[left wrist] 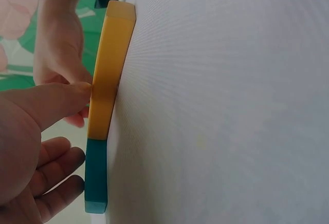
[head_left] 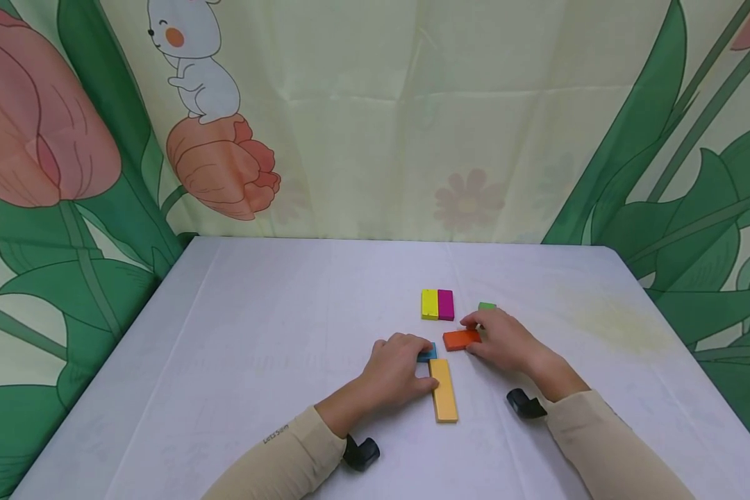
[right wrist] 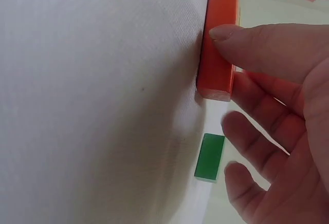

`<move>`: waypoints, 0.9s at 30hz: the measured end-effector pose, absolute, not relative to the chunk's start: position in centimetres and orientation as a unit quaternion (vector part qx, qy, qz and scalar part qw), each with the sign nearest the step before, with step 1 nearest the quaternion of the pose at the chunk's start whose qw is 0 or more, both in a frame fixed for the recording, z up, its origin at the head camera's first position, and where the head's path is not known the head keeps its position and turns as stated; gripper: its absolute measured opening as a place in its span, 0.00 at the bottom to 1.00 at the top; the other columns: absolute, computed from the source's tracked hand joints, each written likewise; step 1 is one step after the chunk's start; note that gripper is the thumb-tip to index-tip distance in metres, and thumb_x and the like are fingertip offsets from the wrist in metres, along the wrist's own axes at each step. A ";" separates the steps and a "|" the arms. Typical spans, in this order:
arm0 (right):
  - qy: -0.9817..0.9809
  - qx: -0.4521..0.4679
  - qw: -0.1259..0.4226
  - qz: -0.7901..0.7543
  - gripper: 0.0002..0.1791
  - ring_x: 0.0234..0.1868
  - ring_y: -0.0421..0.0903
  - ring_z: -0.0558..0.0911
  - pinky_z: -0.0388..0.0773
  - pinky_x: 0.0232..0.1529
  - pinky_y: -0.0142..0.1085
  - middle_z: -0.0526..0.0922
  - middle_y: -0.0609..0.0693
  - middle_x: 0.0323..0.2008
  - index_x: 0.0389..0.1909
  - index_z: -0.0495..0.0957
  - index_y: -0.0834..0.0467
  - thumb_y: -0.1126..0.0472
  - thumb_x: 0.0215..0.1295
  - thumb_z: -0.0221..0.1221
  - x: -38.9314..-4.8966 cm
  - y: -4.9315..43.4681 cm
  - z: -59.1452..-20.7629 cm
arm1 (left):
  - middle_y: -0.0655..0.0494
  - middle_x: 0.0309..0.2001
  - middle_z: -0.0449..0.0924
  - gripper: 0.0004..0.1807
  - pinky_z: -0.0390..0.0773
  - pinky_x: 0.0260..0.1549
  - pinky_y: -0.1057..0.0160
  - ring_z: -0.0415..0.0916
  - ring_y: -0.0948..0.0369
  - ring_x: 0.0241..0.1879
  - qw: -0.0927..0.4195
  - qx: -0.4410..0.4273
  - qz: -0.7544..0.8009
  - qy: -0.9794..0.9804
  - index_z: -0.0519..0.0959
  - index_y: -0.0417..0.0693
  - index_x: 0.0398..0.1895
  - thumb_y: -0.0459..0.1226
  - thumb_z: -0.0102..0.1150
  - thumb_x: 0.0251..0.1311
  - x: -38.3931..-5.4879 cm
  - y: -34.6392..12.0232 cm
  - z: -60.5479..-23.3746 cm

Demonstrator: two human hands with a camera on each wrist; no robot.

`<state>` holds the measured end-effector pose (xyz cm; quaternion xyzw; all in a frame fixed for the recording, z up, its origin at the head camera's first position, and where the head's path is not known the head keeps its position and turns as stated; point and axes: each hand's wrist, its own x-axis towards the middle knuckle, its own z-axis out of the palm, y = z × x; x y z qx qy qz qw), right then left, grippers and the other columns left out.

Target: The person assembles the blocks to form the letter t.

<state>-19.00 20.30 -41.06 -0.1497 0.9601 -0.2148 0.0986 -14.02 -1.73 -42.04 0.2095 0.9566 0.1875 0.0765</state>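
Observation:
In the head view my right hand (head_left: 503, 340) pinches an orange-red block (head_left: 460, 339) that lies flat on the table. Its thumb presses the near side, as the right wrist view shows, with fingers behind the block (right wrist: 218, 70). My left hand (head_left: 395, 371) rests by a long yellow-orange block (head_left: 444, 396) and a short blue block (head_left: 428, 353), set end to end. The left thumb (left wrist: 72, 98) touches the side of the yellow-orange block, while the fingers reach over the blue block (left wrist: 96, 175), partly covering it in the head view.
Beyond the hands, a yellow block (head_left: 429, 305) and a magenta block (head_left: 446, 305) lie side by side. A green block (right wrist: 209, 157) sits behind the right hand. White cloth covers the table (head_left: 256, 312); a patterned curtain (head_left: 350, 139) hangs behind its far edge.

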 end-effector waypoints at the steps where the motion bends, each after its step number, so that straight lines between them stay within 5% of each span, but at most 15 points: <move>1: 0.959 -0.147 0.105 -0.220 0.23 0.48 0.52 0.76 0.81 0.50 0.48 0.80 0.53 0.46 0.56 0.80 0.62 0.63 0.59 0.70 -19.0 20.3 -41.0 | 0.60 0.54 0.78 0.32 0.71 0.51 0.55 0.70 0.60 0.56 0.077 0.209 0.187 0.957 0.79 0.53 0.60 0.54 0.72 0.54 -14.0 -1.7 -42.0; 27: 0.949 -0.151 0.118 -0.249 0.22 0.45 0.48 0.76 0.80 0.49 0.45 0.80 0.49 0.43 0.53 0.80 0.60 0.62 0.58 0.72 -18.6 20.2 -41.4 | 0.59 0.55 0.79 0.31 0.71 0.51 0.54 0.71 0.59 0.57 0.073 0.216 0.190 0.955 0.79 0.51 0.60 0.53 0.71 0.56 -13.9 -1.9 -42.1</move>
